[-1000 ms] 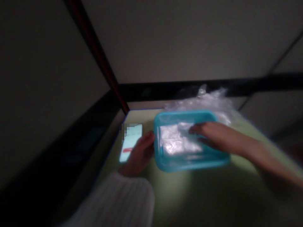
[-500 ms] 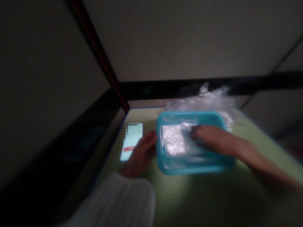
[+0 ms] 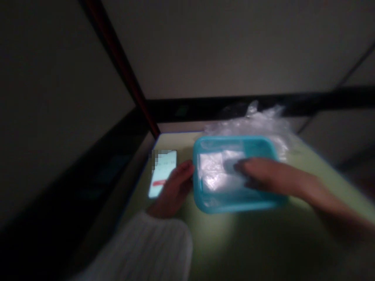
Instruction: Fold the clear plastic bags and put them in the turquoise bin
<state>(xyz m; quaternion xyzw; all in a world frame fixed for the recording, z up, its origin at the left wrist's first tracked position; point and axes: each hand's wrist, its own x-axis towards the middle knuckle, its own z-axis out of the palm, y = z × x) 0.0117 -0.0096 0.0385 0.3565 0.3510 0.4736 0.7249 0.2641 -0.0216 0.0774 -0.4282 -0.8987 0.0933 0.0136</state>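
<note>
A turquoise plastic tray (image 3: 205, 205) sits on a pale green table (image 3: 263, 242) and holds clear plastic packets (image 3: 213, 173). My right hand (image 3: 263, 175) reaches into the tray from the right, its fingers closed on one clear packet. My left hand (image 3: 172, 191), in a white knitted sleeve, rests against the tray's left wall with its fingers loosely curled; whether it grips the wall is unclear. A lit phone (image 3: 162, 171) lies flat just left of that hand. The picture is dim and blurred.
A crumpled heap of clear plastic bags (image 3: 258, 123) lies behind the tray at the table's far edge. Dark rails (image 3: 234, 103) and a dark red post (image 3: 123, 66) frame the table's back left corner. Plain walls rise behind.
The tray has shifted slightly and my right hand has moved a little within it, over the packets. My left hand and the phone stay where they were.
</note>
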